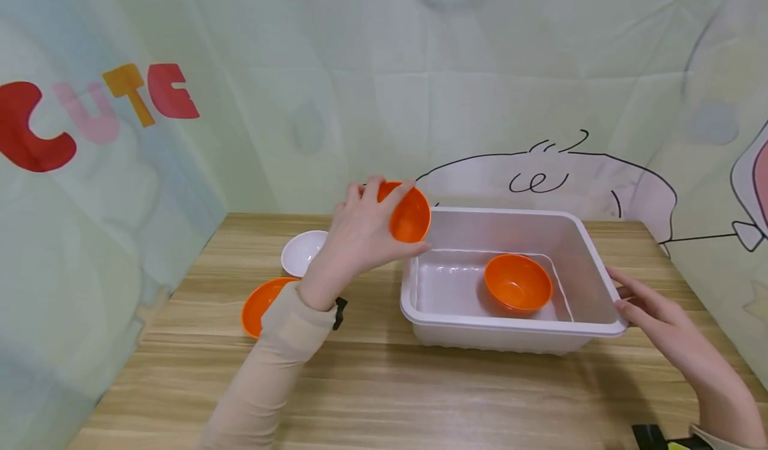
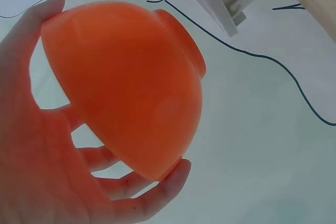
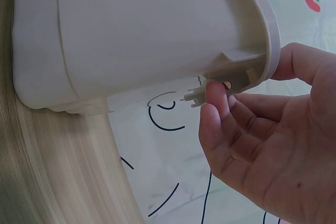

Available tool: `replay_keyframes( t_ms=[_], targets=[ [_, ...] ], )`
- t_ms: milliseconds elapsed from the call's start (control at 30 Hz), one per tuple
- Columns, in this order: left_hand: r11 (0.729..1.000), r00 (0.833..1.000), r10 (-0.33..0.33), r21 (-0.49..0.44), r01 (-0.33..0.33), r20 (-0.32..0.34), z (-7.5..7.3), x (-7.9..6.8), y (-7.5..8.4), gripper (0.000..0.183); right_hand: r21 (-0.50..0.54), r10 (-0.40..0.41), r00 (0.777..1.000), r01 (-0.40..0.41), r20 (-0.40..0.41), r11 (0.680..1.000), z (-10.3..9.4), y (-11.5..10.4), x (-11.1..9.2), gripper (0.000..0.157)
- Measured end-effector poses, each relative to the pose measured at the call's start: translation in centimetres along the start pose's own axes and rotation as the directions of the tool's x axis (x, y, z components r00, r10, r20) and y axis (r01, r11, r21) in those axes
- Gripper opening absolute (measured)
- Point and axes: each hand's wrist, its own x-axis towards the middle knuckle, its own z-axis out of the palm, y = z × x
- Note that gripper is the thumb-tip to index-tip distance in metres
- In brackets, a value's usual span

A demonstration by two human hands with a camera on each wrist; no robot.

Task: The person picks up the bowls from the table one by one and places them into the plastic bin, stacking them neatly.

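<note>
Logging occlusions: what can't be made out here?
White bowl, right side: head view, behind left hand.
Leftmost orange bowl, right side: head view, behind left sleeve.
Held orange bowl, inside: left wrist view, hidden by its own wall.
Bin: right wrist view, cut by top edge.

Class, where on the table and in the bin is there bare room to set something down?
Bare: the table in front of the bin, right of the left arm; also the bin's floor, left of its orange bowl. Crowded: farther left, where the white bowl and another orange bowl sit partly behind that arm.
</note>
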Motion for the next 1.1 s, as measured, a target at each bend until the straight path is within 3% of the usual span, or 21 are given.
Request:
replay_keyframes(
  t_ms=[633,1100],
  targets=[
    [0.998,0.998,0.061,-0.037,-0.060,0.034,-0.5,1.0,3.3,0.089,-0.002,-0.016,1.000,0.016,-0.011,1.000,0.1,-0.1,0.0,0.052],
    [0.992,0.991,0.122,0.012,-0.123,0.057,0.2,1.8,5.4,0.090,0.023,-0.049,0.999,0.050,-0.021,0.999,0.2,0.1,0.1,0.052]
  ],
)
